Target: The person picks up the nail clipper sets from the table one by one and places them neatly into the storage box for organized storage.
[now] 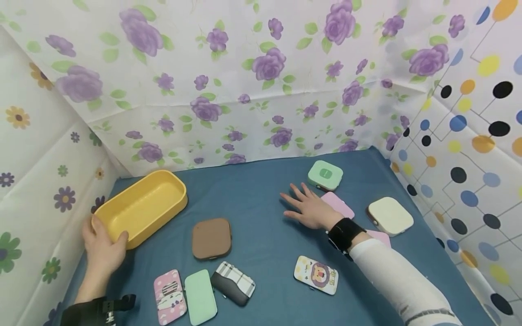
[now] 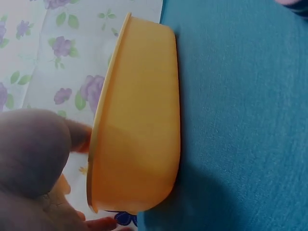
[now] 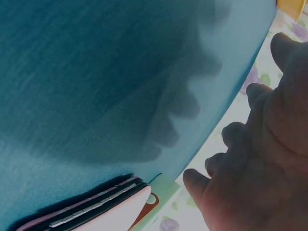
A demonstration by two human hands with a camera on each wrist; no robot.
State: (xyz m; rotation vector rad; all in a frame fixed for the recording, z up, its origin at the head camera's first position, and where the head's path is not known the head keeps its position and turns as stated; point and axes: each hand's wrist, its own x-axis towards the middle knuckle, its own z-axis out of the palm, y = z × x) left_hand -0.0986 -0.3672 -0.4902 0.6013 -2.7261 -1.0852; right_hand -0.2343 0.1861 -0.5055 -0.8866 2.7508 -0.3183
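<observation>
My left hand (image 1: 103, 249) grips the near left corner of a yellow rectangular bin (image 1: 183, 199), thumb against its outer side and fingers at the rim. The left wrist view shows the bin's plain outer wall (image 2: 139, 110) standing on the blue cloth. Above the cloth, my right hand (image 1: 307, 208) is spread with straight fingers and holds nothing. It partly covers a pink flat case (image 1: 339, 204), and a mint-green square case (image 1: 325, 175) lies just beyond it. In the right wrist view, the pink case's hinged edge (image 3: 110, 207) shows below my spread fingers (image 3: 262, 94).
A cream case (image 1: 390, 216) lies at right, over another pink case (image 1: 380, 237) partly under my sleeve. A lion-print case (image 1: 316, 275) is front centre. A brown case (image 1: 211, 238), plaid case (image 1: 233, 282), green case (image 1: 200, 296) and pink cartoon case (image 1: 170, 297) lie left. Patterned sheets (image 1: 244, 90) wall the table.
</observation>
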